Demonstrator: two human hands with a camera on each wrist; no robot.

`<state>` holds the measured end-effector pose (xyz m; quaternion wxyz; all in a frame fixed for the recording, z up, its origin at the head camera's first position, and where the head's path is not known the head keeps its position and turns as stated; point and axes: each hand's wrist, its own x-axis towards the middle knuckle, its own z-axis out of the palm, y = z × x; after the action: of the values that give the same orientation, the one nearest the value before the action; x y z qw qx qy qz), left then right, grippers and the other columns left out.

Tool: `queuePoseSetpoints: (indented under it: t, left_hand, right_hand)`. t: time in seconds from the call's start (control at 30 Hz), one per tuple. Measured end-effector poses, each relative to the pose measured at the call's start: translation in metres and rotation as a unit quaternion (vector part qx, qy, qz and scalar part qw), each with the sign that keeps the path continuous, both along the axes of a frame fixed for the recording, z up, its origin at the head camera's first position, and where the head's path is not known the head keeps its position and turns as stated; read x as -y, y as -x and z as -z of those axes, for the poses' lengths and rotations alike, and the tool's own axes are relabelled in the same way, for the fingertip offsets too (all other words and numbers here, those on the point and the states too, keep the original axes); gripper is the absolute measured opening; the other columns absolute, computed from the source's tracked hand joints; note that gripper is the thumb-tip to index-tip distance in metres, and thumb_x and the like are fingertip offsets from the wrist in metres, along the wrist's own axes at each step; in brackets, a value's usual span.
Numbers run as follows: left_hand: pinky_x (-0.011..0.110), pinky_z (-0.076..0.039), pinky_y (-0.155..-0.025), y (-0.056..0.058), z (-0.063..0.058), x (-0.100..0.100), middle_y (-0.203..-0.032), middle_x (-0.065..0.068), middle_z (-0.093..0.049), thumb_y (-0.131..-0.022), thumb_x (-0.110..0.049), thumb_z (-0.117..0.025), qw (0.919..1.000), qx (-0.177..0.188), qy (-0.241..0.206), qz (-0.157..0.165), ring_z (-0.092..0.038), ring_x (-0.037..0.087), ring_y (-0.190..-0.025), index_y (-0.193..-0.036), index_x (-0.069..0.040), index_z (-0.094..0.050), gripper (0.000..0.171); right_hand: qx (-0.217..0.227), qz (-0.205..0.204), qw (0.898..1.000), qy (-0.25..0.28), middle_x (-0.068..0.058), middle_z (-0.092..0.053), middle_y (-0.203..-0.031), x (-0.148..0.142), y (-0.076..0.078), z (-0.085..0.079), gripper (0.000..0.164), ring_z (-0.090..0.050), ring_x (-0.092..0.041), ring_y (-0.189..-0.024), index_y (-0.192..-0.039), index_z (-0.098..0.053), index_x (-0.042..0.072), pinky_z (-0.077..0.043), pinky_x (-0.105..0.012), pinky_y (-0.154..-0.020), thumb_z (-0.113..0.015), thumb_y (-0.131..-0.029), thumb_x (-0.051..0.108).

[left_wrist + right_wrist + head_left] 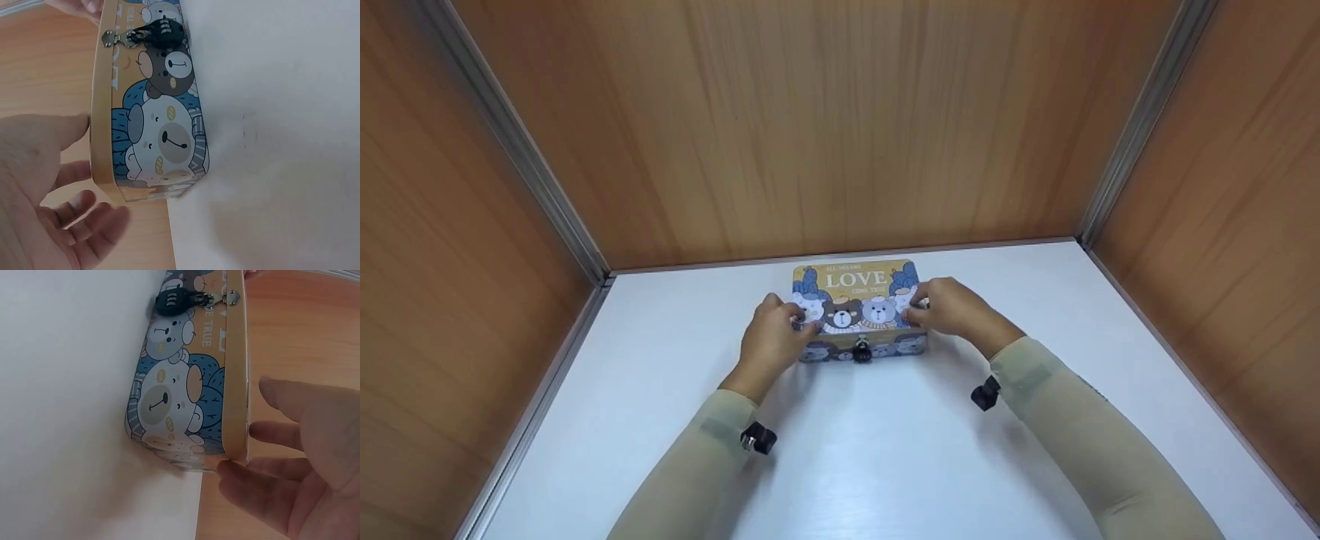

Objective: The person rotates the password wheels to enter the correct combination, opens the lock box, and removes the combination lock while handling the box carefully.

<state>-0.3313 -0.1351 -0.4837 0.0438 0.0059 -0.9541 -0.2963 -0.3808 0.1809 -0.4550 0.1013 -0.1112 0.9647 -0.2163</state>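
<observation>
A closed tin box [855, 298] with bear pictures and the word LOVE on its lid sits on the white table. A small black combination padlock [164, 34] hangs from the metal latch [232, 297] at the front. At the lid's left part is my left hand [772, 337], its thumb and a finger at the lid edge, the other fingers loosely bent beside the corner. My right hand [956, 311] is at the right part, fingertips by the lid's edge and corner, thumb slightly apart from it. Neither hand grips the box.
The white table [855, 450] reaches a wood-grain back panel [840, 135]. Similar panels stand left [457, 262] and right [1222, 262], with metal frame strips at the corners. A small black device [757, 438] is worn on each wrist.
</observation>
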Motion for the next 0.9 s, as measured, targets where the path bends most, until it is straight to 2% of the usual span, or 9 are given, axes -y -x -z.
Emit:
queuePoseSetpoints:
  t: [0.13, 0.2, 0.27, 0.37, 0.47, 0.57, 0.67, 0.77, 0.9]
  left_hand:
    - [0.032, -0.066, -0.093, -0.007, -0.001, -0.007, -0.115, 0.002, -0.063, -0.108, -0.033, -0.08, 0.999, -0.031, 0.006, 0.032, -0.066, 0.017, -0.107, -0.128, -0.01, -0.081, 0.031]
    - [0.029, -0.066, -0.088, -0.011, 0.0, -0.011, -0.111, -0.002, -0.065, -0.108, -0.029, -0.08, 0.9971, -0.04, 0.008, 0.065, -0.067, 0.014, -0.102, -0.126, -0.012, -0.081, 0.025]
    - [0.027, -0.065, -0.083, -0.015, 0.003, -0.017, -0.105, -0.004, -0.066, -0.108, -0.027, -0.08, 0.9937, -0.045, 0.008, 0.103, -0.067, 0.012, -0.096, -0.12, -0.014, -0.082, 0.018]
    - [0.028, -0.063, -0.078, -0.021, 0.01, -0.024, -0.098, -0.006, -0.07, -0.109, -0.028, -0.079, 0.9878, -0.043, -0.005, 0.15, -0.066, 0.012, -0.089, -0.112, -0.017, -0.082, 0.012]
    - [0.031, -0.063, -0.079, -0.025, 0.021, -0.03, -0.098, -0.005, -0.074, -0.11, -0.029, -0.077, 0.9832, -0.022, -0.052, 0.174, -0.067, 0.012, -0.087, -0.11, -0.018, -0.082, 0.012]
    - [0.032, -0.065, -0.078, -0.025, 0.034, -0.034, -0.1, -0.002, -0.078, -0.11, -0.027, -0.077, 0.978, 0.016, -0.125, 0.166, -0.071, 0.014, -0.086, -0.112, -0.014, -0.083, 0.014]
    - [0.033, -0.068, -0.072, -0.025, 0.046, -0.038, -0.105, 0.009, -0.08, -0.11, -0.025, -0.075, 0.9673, 0.062, -0.203, 0.139, -0.077, 0.021, -0.085, -0.119, -0.007, -0.08, 0.021]
    - [0.035, -0.071, -0.07, -0.025, 0.053, -0.043, -0.115, 0.016, -0.08, -0.11, -0.025, -0.073, 0.9529, 0.105, -0.263, 0.108, -0.08, 0.027, -0.093, -0.134, 0.0, -0.073, 0.035]
    - [0.039, -0.073, -0.077, -0.023, 0.06, -0.049, -0.129, 0.02, -0.078, -0.108, -0.023, -0.074, 0.9306, 0.133, -0.329, 0.088, -0.08, 0.028, -0.102, -0.146, 0.007, -0.066, 0.049]
  right_hand:
    - [-0.067, 0.026, 0.997, -0.004, -0.013, -0.067, -0.153, 0.005, -0.009, -0.003, 0.043, -0.064, -0.038, -0.148, -0.14, -0.079, 0.01, -0.054, -0.057, -0.127, -0.075, -0.11, 0.041]
    - [-0.1, 0.027, 0.995, 0.011, -0.011, -0.07, -0.139, 0.009, -0.014, -0.003, 0.037, -0.071, -0.034, -0.134, -0.131, -0.081, 0.009, -0.062, -0.052, -0.116, -0.075, -0.111, 0.039]
    - [-0.114, 0.018, 0.993, 0.04, -0.006, -0.075, -0.123, 0.013, -0.021, -0.002, 0.031, -0.075, -0.028, -0.115, -0.122, -0.083, 0.01, -0.067, -0.047, -0.101, -0.074, -0.111, 0.038]
    - [-0.1, -0.019, 0.991, 0.087, -0.001, -0.079, -0.105, 0.022, -0.031, 0.004, 0.024, -0.073, -0.02, -0.094, -0.11, -0.084, 0.013, -0.066, -0.038, -0.082, -0.074, -0.111, 0.036]
    - [-0.052, -0.055, 0.989, 0.13, -0.005, -0.081, -0.099, 0.029, -0.041, 0.015, 0.024, -0.071, -0.015, -0.083, -0.107, -0.084, 0.012, -0.061, -0.032, -0.073, -0.075, -0.111, 0.034]
    - [0.002, -0.072, 0.984, 0.162, -0.011, -0.082, -0.101, 0.033, -0.047, 0.03, 0.025, -0.073, -0.015, -0.077, -0.111, -0.085, 0.007, -0.059, -0.029, -0.068, -0.075, -0.111, 0.03]
    - [0.036, -0.059, 0.979, 0.192, -0.013, -0.084, -0.104, 0.035, -0.05, 0.047, 0.025, -0.077, -0.017, -0.075, -0.119, -0.084, 0.006, -0.059, -0.027, -0.064, -0.075, -0.11, 0.027]
    - [0.063, -0.034, 0.971, 0.23, -0.01, -0.084, -0.105, 0.034, -0.047, 0.062, 0.026, -0.079, -0.02, -0.078, -0.125, -0.083, 0.006, -0.062, -0.027, -0.061, -0.075, -0.109, 0.024]
    - [0.105, -0.016, 0.956, 0.274, -0.012, -0.084, -0.11, 0.032, -0.041, 0.077, 0.033, -0.081, -0.021, -0.08, -0.133, -0.079, 0.001, -0.069, -0.031, -0.065, -0.074, -0.108, 0.022]
